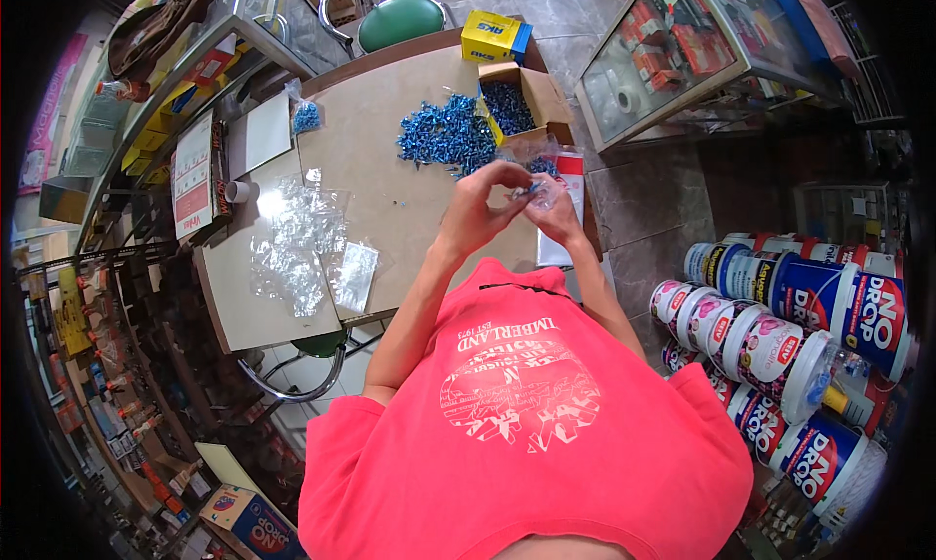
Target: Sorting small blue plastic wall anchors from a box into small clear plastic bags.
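My left hand [478,209] and my right hand [553,213] meet near the table's right side. Both are closed on a small clear plastic bag [534,193], the left one pinching its edge with thumb and fingers. Something bluish shows in the plastic, though the fingers hide most of it. Just beyond the hands lies more clear plastic with small blue pieces [542,166]. Farther off, a loose pile of small blue metal pieces, apparently screws [447,136], spreads beside an open cardboard box [553,97] that holds more of them.
A yellow and blue box [494,38] stands at the table's far edge. Several clear bags [297,238] lie at the left, near a filled bag [306,117] and a white cup [237,192]. Paint buckets [817,297] are stacked at right; a glass cabinet [663,53] stands far right.
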